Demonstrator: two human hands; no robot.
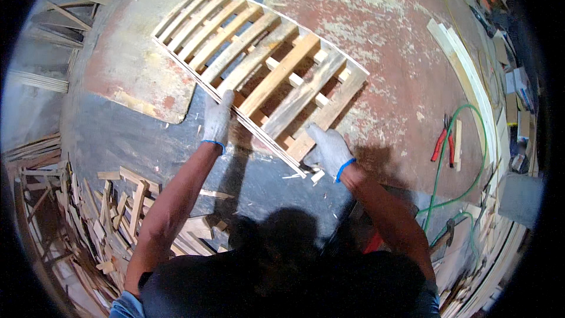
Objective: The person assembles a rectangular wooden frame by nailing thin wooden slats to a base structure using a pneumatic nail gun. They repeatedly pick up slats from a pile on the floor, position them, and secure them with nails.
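Gripping a slatted wooden pallet by its near side, two hands in pale gray work gloves with blue cuffs reach in from the near edge of the scene. The pallet lies slantwise in the middle, running from far left to near right; its parallel slats, some yellowish and some weathered gray, have gaps between them, with blocks and cross pieces visible below. Whether it rests fully on what lies beneath or is partly raised cannot be told.

The left hand is closed on the near long edge, about halfway along, its thumb up against a slat end and its other fingers mostly hidden. The right hand pinches the last slat at the near right corner — part of the hand on top, the rest curled down beside the edge.

Beyond and to the right spreads a worn red-and-cream floor panel; nearer and to the left is dark gray flooring, with small wood chips near the pallet's corner. A jumbled heap of wood offcuts fills the near left. On the right lie red-handled pliers, a looping green hose and — nearer still — a hammer. Long pale boards stretch along the far right.
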